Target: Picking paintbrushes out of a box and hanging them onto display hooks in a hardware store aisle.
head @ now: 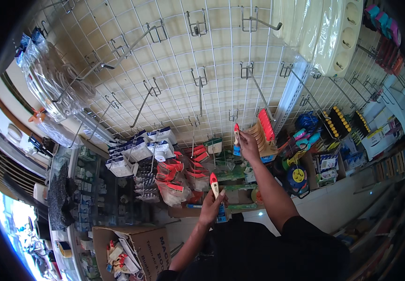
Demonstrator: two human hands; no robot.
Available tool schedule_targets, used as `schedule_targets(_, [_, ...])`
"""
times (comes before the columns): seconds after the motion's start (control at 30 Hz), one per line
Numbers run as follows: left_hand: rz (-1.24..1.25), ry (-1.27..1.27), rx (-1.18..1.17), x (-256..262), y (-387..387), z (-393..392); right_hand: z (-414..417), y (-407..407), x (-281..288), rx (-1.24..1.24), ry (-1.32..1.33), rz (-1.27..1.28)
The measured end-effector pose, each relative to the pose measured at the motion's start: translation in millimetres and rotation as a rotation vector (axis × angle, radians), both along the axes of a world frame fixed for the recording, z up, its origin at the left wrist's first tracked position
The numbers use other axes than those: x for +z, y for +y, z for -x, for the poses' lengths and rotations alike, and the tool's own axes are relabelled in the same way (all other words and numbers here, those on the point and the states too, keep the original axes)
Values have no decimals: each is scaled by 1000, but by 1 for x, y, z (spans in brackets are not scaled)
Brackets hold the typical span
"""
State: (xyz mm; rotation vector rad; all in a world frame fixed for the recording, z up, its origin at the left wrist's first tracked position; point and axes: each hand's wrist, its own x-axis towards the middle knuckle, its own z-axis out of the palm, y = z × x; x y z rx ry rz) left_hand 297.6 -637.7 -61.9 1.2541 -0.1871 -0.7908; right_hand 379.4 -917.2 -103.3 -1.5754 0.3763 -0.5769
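My left hand (209, 208) holds a paintbrush (214, 185) with a pale wooden handle, a red tip and a blue band on its lower end, close in front of my body. Farther out, my right hand (249, 144) grips another paintbrush (237, 139) with a red handle tip and blue lower part. Just right of that hand, a row of hanging brushes (266, 125) with red tips and wooden handles lines a metal hook (257, 87) on the white wire grid. How the right fingers meet their brush is partly hidden.
Several bare hooks (200, 95) stick out from the white wire grid (174, 56). White packaged fittings (135, 151) and red-labelled bags (172, 181) hang lower left. Power strips (339, 38) hang upper right. An open cardboard box (149, 242) with brushes inside stands lower left, beside a glass display case (72, 196).
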Motion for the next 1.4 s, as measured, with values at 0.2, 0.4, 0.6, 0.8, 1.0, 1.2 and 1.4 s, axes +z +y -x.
schedule_targets(0.2, [-48, 23, 39, 7, 8, -1, -53, -15, -33, -163, -97, -194])
schedule_targets(0.4, [-57, 20, 13, 7, -3, -6, -59, -48, -68, -365, -59, 143])
schedule_targets(0.6, [-129, -58, 65, 7, -6, -11, 52, 68, 45, 216, 183, -228])
schedule_targets(0.8, [-148, -146, -32, 8, -25, -7, 121, 93, 82, 371, 266, -19])
schedule_targets(1.0, [-82, -269, -39, 1, -38, -1, 133, 91, 89, 337, 315, -167])
schedule_targets(1.2, [-35, -14, 31, -20, -31, 0, 130, 64, 75, 72, 143, -325])
schedule_targets(1.4, [50, 120, 73, -9, -30, 8, 103, 25, 68, 134, 148, -100])
